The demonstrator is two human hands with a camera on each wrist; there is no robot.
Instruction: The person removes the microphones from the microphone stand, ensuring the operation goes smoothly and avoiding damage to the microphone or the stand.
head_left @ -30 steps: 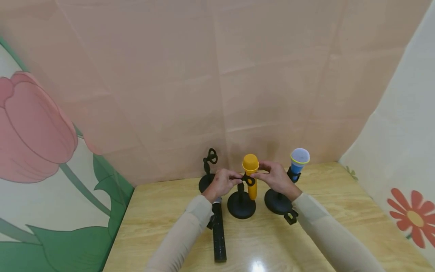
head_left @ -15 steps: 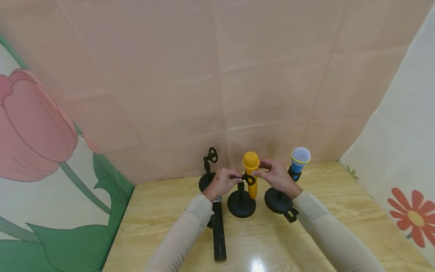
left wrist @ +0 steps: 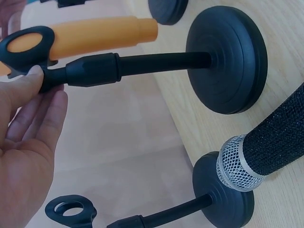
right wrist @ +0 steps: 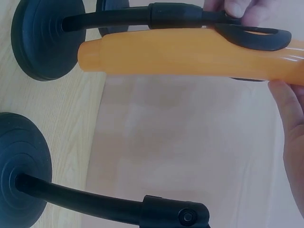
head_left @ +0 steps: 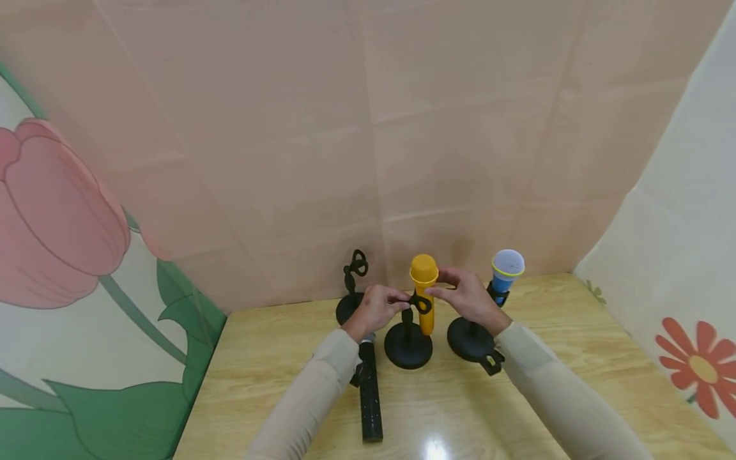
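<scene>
In the head view my left hand pinches the clip neck of the middle black microphone stand. My right hand holds a yellow microphone just below its head, thumb and fingertips on the body. This microphone is upright and passes through the ring clip, its lower end hanging beside the stand's pole. The right wrist view shows the yellow body with the clip ring around it and right fingers touching its upper part. The microphone's head is outside both wrist views.
A black microphone with silver mesh lies on the wooden table, left of centre. Behind it stands another microphone stand with a bare ring clip. To the right, a blue microphone sits in a stand. A pinkish backdrop rises behind.
The yellow microphone has risen slightly in the clip, with my right hand still on it. My left hand stays on the stand's clip neck.
</scene>
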